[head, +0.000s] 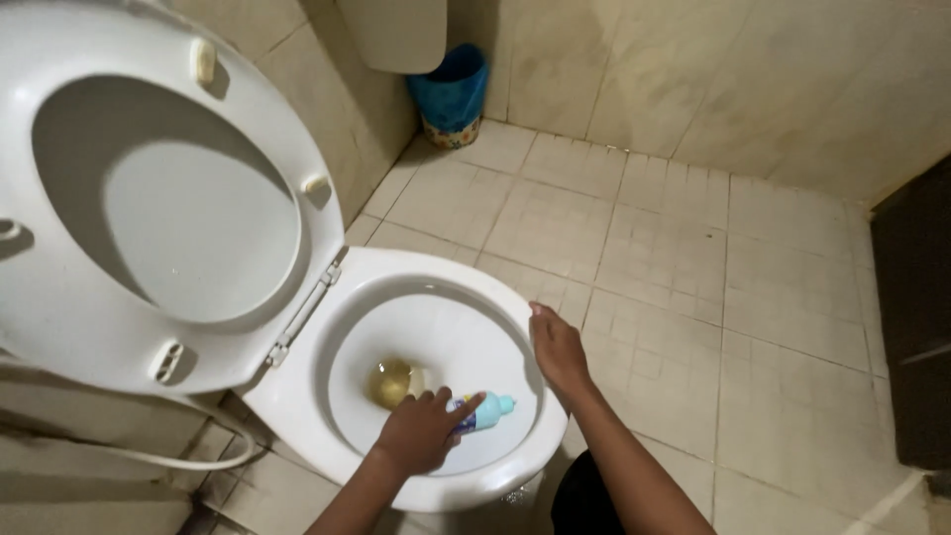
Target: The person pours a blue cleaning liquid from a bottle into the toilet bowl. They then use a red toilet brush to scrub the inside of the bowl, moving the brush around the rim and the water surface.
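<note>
A white toilet bowl (500, 297) stands open, its seat and lid (297, 149) raised against the wall. Yellowish water (392, 381) lies at the bottom. My left hand (421, 431) is inside the bowl, shut on a small light-blue bottle (485, 411) whose nozzle points right, toward the inner wall. My right hand (558, 349) rests with its fingers together on the bowl's right rim and holds nothing.
A blue waste bin (451, 94) sits in the far corner under a white fixture (394, 32). A white hose (178, 451) runs along the floor left of the toilet. Beige tiled floor (693, 277) spreads to the right, ending at a dark door (916, 317).
</note>
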